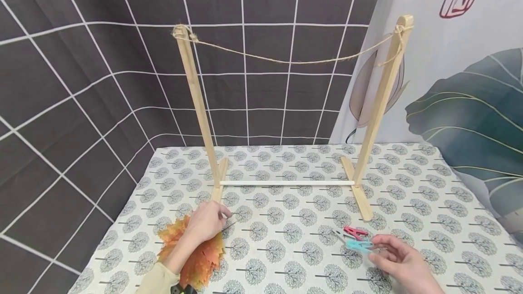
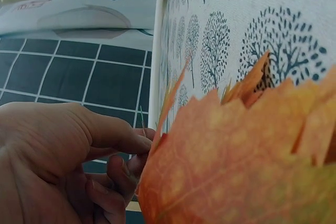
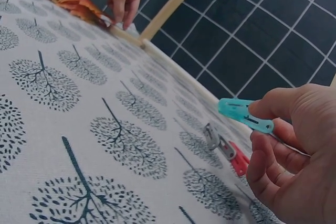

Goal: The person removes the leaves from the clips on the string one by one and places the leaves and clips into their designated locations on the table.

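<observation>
A stack of orange and yellow artificial maple leaves [image 1: 200, 260] lies at the front left of the table. My left hand [image 1: 207, 222] is over it, and in the left wrist view its thumb and fingers pinch a thin leaf stem [image 2: 142, 119] at the edge of the leaves [image 2: 210, 177]. On the right, my right hand [image 1: 402, 262] holds a teal clothespin [image 3: 242, 113] between thumb and index finger. A red clothespin [image 1: 355, 232] and a grey clothespin [image 3: 212, 137] lie on the cloth just beyond it.
Behind the hands stands a wooden frame with a left post [image 1: 200, 103], a right post [image 1: 380, 103] and a white bottom bar [image 1: 286, 183]. A slack twine [image 1: 290, 62] hangs between the post tops. The tablecloth [image 1: 261, 280] has a tree print.
</observation>
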A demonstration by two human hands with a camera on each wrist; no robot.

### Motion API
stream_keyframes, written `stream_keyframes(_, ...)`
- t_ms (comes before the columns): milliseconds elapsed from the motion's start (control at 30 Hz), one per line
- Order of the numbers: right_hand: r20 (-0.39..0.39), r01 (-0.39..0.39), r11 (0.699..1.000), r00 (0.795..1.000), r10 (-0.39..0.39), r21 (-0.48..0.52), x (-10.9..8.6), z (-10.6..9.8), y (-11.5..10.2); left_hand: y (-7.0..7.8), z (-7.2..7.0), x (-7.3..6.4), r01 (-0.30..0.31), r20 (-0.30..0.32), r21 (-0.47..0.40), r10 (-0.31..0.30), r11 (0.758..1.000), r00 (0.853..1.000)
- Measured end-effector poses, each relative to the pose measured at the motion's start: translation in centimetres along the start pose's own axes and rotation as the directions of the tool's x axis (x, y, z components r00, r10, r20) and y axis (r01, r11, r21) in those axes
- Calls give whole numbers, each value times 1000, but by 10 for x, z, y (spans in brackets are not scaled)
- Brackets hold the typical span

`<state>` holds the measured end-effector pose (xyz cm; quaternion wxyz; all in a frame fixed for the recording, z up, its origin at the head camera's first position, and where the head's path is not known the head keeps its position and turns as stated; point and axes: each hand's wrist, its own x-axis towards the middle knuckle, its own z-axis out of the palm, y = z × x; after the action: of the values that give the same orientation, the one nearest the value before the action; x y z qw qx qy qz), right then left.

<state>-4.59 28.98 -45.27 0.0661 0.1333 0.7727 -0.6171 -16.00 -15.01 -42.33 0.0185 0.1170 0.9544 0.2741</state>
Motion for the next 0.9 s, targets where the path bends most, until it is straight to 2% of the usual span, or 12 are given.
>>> stream_keyframes(133,0,-6,1000,1000,6,3,1,3,4,0,1,0,5,4,-5,-5,1000,1000)
stream_keyframes(500,25,8,995,1000,-5,-102,2,6,9,-3,4,-1,-3,0,-1,3,1000,1000)
stream_keyframes(900,27,0,973,1000,6,-233,1,8,6,-5,6,-1,-11,-10,9,11,1000,1000)
